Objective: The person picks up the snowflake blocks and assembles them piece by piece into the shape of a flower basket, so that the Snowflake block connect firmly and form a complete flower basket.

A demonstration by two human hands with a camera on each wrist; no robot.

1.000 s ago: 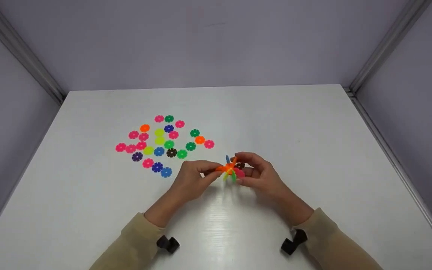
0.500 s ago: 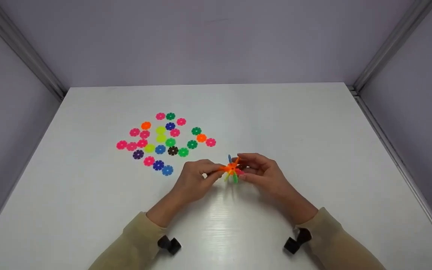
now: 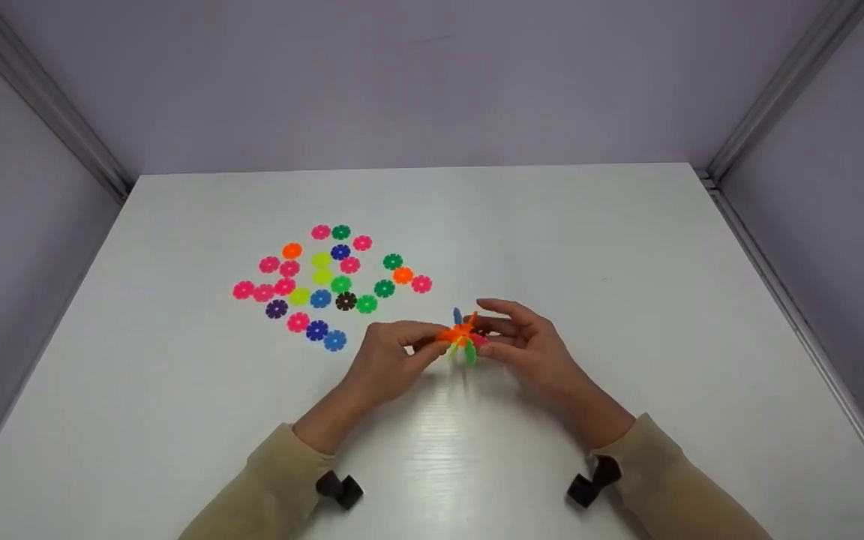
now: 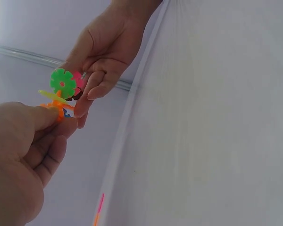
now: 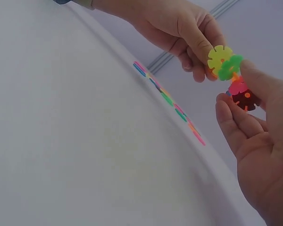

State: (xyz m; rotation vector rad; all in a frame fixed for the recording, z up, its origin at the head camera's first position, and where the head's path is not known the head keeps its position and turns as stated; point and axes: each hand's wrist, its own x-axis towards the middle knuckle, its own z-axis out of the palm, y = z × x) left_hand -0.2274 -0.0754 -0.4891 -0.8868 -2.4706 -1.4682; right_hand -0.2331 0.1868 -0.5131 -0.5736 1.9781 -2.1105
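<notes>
Both hands meet over the near middle of the table around a cluster of interlocked snowflake discs [image 3: 463, 334]. My left hand [image 3: 394, 358] pinches an orange disc on the cluster's left side between thumb and fingers. On the other side, my right hand [image 3: 533, 349] has its thumb at the pink disc [image 5: 238, 85] and its index finger lifted off; other fingers curl behind the cluster by the brown disc [image 5: 247, 100]. A green disc [image 4: 62, 84] and a yellow disc [image 5: 219, 58] stick out, along with a blue one [image 3: 457, 316]. The fingers hide part of the cluster.
Loose notched discs, several each of pink and green plus other colours, lie flat left of centre, among them a brown disc [image 3: 346, 301] and an orange disc [image 3: 403, 275]. The white table [image 3: 597, 240] ends at a back wall [image 3: 432, 90], with side walls left and right.
The cluster has tilted back and forth slightly in the fingers. My right index finger has lifted away from it, while the left hand keeps its pinch. The loose discs lie as before.
</notes>
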